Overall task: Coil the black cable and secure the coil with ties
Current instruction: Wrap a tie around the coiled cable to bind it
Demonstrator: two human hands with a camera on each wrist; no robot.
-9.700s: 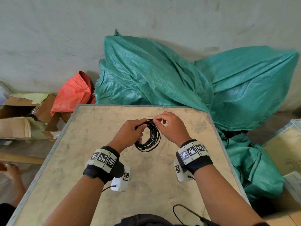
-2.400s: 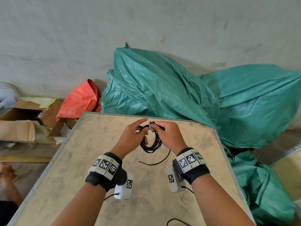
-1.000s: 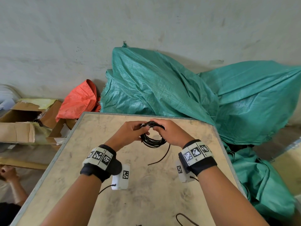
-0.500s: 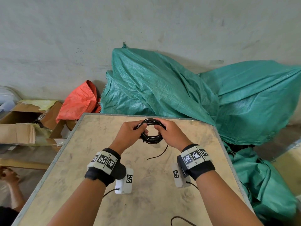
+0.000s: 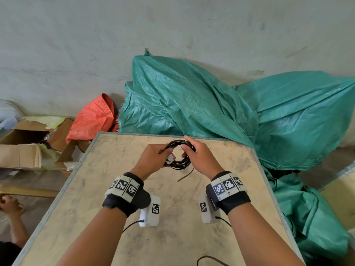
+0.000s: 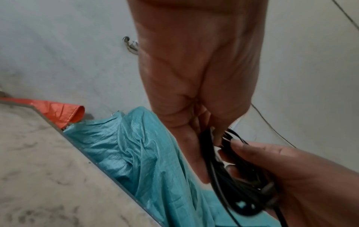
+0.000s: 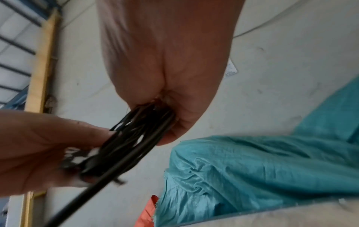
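The table (image 5: pixel 172 237) is a dusty tan board with a metal-trimmed edge, set close to a grey plastered wall (image 5: pixel 172 25). Green tarps (image 5: pixel 192 100) are piled against the far edge and down the right side; an orange bag (image 5: pixel 92 118) and open cardboard boxes (image 5: pixel 28 143) lie to the left. Another person's hand (image 5: pixel 7 203) shows at the lower left edge, the rest cut off. A thin wire (image 5: pixel 209 261) enters at the bottom edge; its source is out of frame. The cable (image 5: pixel 180 154) is wound into a small coil held above the far half of the table, between both hands. The left hand (image 5: pixel 153 158) grips the coil's left side, fingers curled round the strands. The right hand (image 5: pixel 199 158) grips the right side, thumb through the opening. A loose cable end hangs from the coil's near side down to the table. A small white item sits at the left fingertips; whether it is a tie cannot be told. Both wrist views are blurred; strands appear bunched in the fingers.
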